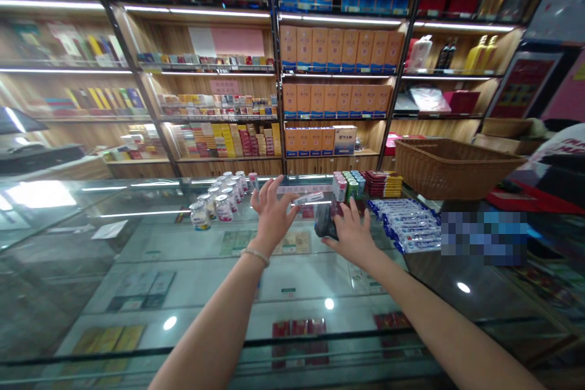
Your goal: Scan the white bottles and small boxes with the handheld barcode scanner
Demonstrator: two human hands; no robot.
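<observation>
Over the glass counter (pixel 183 268), my left hand (pixel 273 213) is raised with its fingers apart, a bracelet on the wrist. A small white packet (pixel 309 198) lies just right of its fingertips; whether they touch is unclear. My right hand (pixel 354 231) has spread fingers and is beside a dark object (pixel 324 222), seemingly touching it. Behind that hand stand small pink, green and blue tubes (pixel 351 184). Rows of small white bottles (pixel 223 200) are left of my left hand. Blue and white packets (pixel 406 223) are fanned out to the right.
A wicker basket (pixel 457 167) sits at the back right, near stacked red and yellow packs (pixel 384 183). Shelves with orange boxes (pixel 336 49) rise behind the counter. Part of another person in a white top (pixel 564 146) shows at the right edge.
</observation>
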